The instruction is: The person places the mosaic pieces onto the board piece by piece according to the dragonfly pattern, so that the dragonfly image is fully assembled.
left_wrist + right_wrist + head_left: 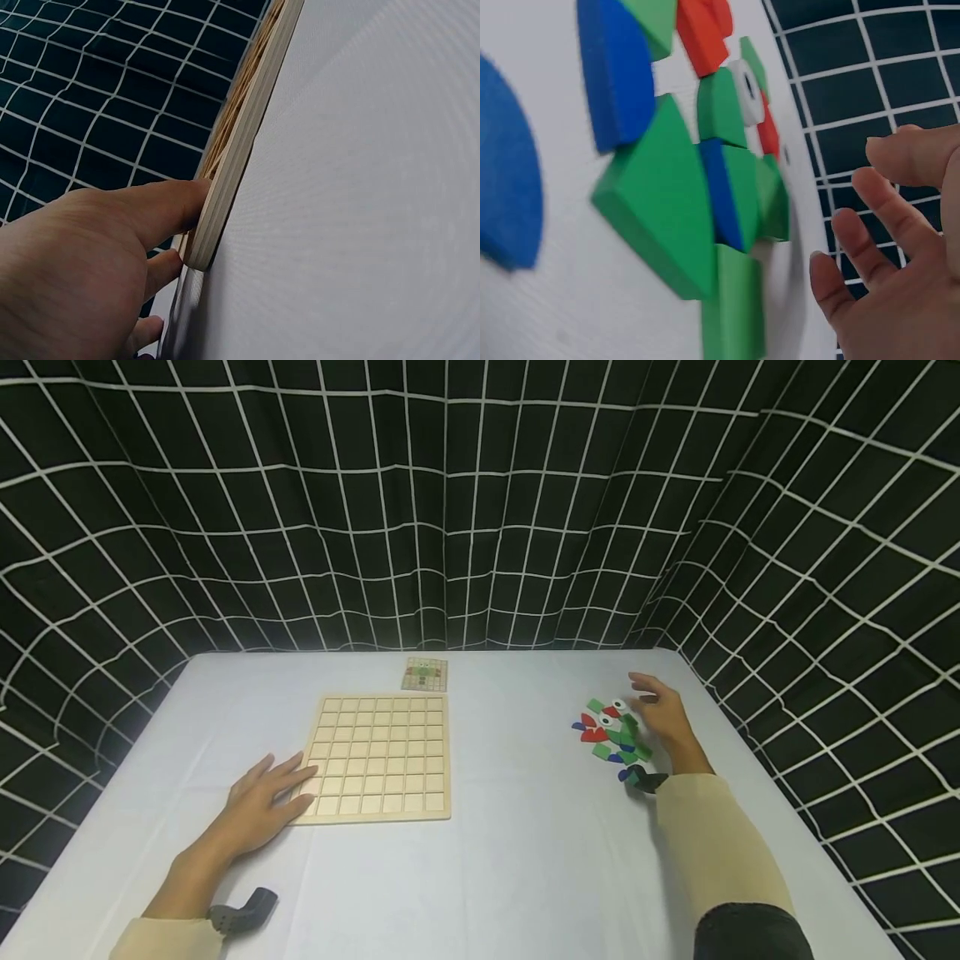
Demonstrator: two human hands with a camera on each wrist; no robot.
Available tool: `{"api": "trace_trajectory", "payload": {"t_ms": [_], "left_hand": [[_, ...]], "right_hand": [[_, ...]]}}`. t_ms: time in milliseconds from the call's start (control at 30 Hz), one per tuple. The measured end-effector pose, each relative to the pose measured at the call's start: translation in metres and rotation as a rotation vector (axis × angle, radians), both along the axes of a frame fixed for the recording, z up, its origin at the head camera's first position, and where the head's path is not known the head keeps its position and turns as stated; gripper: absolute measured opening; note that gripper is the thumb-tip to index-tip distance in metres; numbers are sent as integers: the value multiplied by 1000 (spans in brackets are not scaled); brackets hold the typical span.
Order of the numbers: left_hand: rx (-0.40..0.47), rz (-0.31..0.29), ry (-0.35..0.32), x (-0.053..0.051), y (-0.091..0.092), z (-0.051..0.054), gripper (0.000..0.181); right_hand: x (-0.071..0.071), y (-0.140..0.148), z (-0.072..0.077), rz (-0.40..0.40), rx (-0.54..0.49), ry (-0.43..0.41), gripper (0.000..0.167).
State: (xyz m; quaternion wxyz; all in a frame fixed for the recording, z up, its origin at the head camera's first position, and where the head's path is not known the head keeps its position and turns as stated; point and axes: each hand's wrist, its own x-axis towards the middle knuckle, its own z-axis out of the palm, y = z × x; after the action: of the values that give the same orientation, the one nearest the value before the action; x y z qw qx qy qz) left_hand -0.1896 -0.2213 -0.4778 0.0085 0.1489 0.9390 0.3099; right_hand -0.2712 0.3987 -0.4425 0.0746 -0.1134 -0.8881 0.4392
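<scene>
A square wooden board (382, 758) with a grid of shallow cells lies on the left half of the table. My left hand (262, 802) rests on its left edge, fingers straight and spread; the left wrist view shows the thumb at the board's corner (199, 251). To the right, a loose pile of small flat pieces is spread out: a green square (660, 202), blue rounded pieces (615, 71), red pieces (594, 735) and white eye-like discs (605, 721). Just beyond the pile's right side hovers my right hand (663, 714), its fingers loosely bent and holding nothing.
Behind the board lies a small card (425, 674) printed with a coloured figure on a grid. A white cloth covers the table (517, 860). Dark curtains (480, 510) with white grid lines stand behind and at both sides. Each wrist carries a dark camera mount (243, 912).
</scene>
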Motion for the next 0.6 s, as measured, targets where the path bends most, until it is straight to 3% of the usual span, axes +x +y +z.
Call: {"api": "trace_trajectory", "payload": {"t_ms": [300,600], "left_hand": [[5,1,0,0,-3,-1,52],[6,0,13,-1,-2,-3,51]], "right_hand": [[-12,-2,-15,-1,-79,-146,54],[-16,-2,-21,7,36,-190,50]]}}
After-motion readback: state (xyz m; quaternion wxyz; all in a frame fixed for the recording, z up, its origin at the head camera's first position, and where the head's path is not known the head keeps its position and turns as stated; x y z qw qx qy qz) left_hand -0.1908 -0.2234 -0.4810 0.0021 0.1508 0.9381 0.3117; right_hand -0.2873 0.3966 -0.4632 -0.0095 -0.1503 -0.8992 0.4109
